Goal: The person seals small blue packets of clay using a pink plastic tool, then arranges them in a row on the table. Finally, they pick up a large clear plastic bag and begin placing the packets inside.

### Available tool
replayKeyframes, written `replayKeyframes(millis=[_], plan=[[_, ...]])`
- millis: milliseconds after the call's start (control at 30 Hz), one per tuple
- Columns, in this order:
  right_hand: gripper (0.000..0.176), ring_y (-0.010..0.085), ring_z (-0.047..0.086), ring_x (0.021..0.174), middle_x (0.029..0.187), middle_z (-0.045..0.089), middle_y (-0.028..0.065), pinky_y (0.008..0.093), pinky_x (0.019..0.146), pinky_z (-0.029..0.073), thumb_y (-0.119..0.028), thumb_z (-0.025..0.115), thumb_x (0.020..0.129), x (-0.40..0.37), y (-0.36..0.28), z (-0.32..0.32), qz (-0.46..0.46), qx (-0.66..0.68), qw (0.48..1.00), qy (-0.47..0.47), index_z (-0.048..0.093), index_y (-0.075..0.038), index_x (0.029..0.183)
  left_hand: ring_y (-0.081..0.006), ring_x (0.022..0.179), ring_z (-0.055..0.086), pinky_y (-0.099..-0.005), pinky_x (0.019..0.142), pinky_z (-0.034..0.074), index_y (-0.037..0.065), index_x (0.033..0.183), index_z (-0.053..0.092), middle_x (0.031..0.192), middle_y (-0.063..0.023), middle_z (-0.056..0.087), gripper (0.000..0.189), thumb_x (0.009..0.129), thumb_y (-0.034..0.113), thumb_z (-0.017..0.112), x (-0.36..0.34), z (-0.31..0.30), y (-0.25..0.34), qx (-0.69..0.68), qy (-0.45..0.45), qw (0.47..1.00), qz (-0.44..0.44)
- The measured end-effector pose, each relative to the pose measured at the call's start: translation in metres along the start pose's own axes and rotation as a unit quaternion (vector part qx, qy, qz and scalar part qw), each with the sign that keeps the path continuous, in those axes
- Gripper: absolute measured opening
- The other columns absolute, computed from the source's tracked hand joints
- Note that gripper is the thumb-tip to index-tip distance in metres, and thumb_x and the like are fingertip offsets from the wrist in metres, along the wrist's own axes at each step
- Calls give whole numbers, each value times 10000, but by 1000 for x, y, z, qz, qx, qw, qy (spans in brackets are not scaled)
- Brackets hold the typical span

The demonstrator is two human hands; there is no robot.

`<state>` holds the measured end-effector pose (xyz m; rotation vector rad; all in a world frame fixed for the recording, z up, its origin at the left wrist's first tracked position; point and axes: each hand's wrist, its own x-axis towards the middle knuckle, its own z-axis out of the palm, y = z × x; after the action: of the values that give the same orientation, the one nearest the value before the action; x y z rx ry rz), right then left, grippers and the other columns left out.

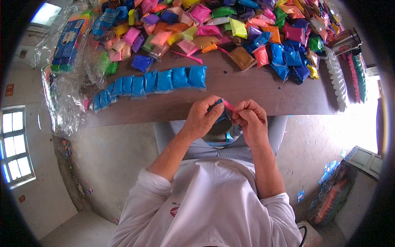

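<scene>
Far left, crumpled clear plastic bags (61, 94) lie on the brown wooden table (255, 92). Right of them a neat row of flat blue plastic packets (152, 82) runs along it. At the near edge my left hand (200, 119) pinches a small blue plastic packet (217, 109), thumb on top. A thin pink plastic strip (229, 106) crosses the packet's right end into my right hand (252, 121), whose fingertips nip it. Both hands are together, clamped on packet and strip, just off the table edge above my lap. Judgement: the left should hold the packet steady while the right draws the strip taut, gripping close to the packet. Far right lie a heap of many-coloured packets (247, 29) and a steel flask (345, 40).
</scene>
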<state>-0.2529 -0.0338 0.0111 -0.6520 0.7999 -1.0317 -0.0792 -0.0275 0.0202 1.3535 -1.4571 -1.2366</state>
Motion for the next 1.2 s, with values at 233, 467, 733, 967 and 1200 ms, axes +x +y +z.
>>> replayKeyframes(millis=[233, 467, 733, 967, 1200], plan=[[105, 96, 549, 691, 778, 599, 42, 223, 644, 459, -40, 482, 825, 3, -2, 0, 9, -15, 1000, -4, 585, -25, 845, -76, 701, 476, -254, 631, 420, 0, 915, 578, 722, -23, 545, 250, 901, 242, 516, 0, 0, 9, 23, 6, 999, 23], [102, 116, 570, 764, 837, 614, 58, 236, 683, 469, -69, 511, 876, 5, 3, -2, -11, -21, 999, -28, 599, -21, 891, -182, 664, 534, -311, 636, 434, -4, 926, 563, 738, -133, 579, 229, 901, 213, 495, 3, 0, 0, 47, 0, 998, 42], [98, 133, 566, 779, 874, 620, 76, 237, 694, 455, -72, 523, 882, 5, 7, 0, -62, 64, 995, -50, 599, -13, 902, -129, 676, 513, -302, 631, 428, -1, 914, 559, 701, -103, 552, 226, 894, 218, 507, 5, -3, -1, 6, -27, 999, 35], [111, 121, 545, 671, 740, 608, 84, 217, 600, 405, -26, 506, 792, 0, -16, -8, -54, -36, 998, 17, 606, 10, 822, -29, 661, 452, -212, 554, 383, 34, 895, 597, 696, 34, 526, 227, 904, 249, 526, -2, -5, 7, -66, -26, 996, -62], [122, 101, 500, 577, 664, 591, 65, 215, 547, 387, -23, 495, 742, -3, -20, -3, -37, -69, 997, 12, 609, 20, 747, -45, 581, 460, -217, 503, 409, 16, 898, 583, 658, 25, 504, 259, 914, 265, 512, 1, -2, 2, -46, -11, 999, 12]])
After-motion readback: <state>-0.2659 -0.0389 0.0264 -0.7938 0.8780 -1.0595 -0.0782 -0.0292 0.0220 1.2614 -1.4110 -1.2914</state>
